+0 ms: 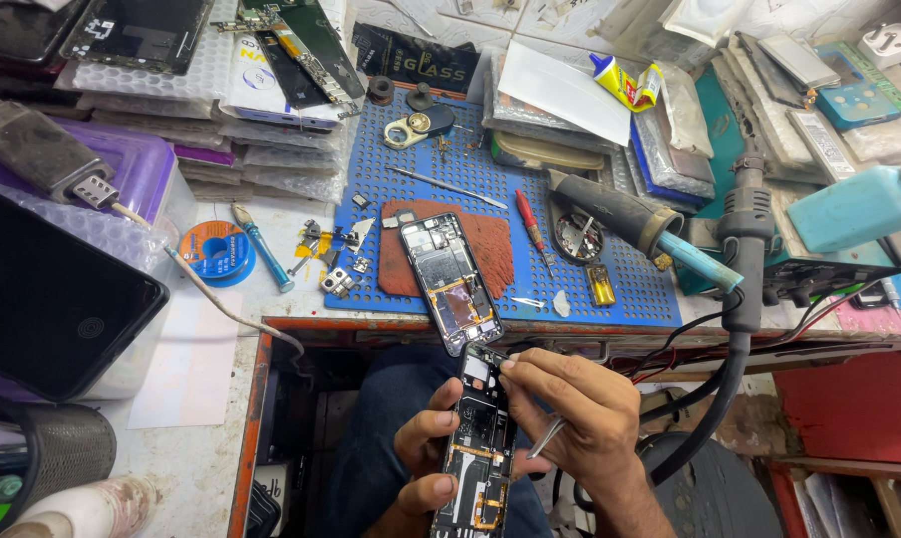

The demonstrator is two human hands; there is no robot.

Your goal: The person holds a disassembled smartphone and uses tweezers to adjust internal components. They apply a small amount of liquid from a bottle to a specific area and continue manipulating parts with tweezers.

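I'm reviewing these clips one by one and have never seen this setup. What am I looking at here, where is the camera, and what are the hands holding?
There is no machine here: a person works with bare hands, and the one camera sits on their head, looking down over a cluttered repair bench.

The left hand holds an opened black phone with its inner parts exposed over the lap. The right hand touches the phone's top with a fingertip and has thin metal tweezers tucked in its grip.

On the bench lies a blue perforated work mat. On it rest a second opened phone, partly on a reddish-brown pad, a red-handled screwdriver and small loose parts. To the right a black hot-air handle stands with its cable hanging down. A blue spool of solder wire lies at the left.
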